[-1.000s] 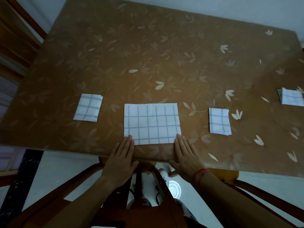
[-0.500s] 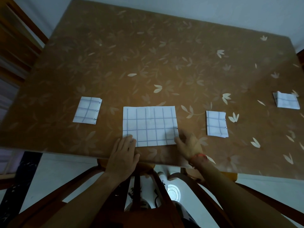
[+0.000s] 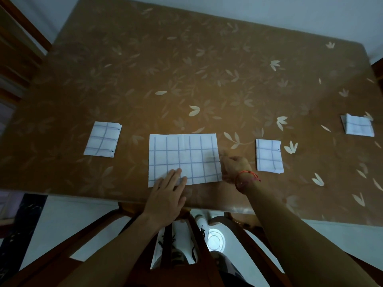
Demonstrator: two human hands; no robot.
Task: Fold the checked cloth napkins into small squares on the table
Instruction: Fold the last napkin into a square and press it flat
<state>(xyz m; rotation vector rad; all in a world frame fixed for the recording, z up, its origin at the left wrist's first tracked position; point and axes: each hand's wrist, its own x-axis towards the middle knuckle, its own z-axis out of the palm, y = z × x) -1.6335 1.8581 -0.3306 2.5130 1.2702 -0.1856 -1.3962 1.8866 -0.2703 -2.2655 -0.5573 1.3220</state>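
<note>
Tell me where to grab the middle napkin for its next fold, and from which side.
Probably pinch the napkin at its right short edge, coming from the right. It lies flat and is wider than deep, the left hand pins its near part, and the right hand is curled at that edge.

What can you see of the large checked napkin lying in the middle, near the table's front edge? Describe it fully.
The large checked napkin is a white cloth rectangle with a thin blue-grey grid. It lies flat, wider than deep, on the brown leaf-patterned table. The left hand rests flat, fingers straight, on its near edge. The right hand, fingers curled, appears to pinch its right edge.
</note>
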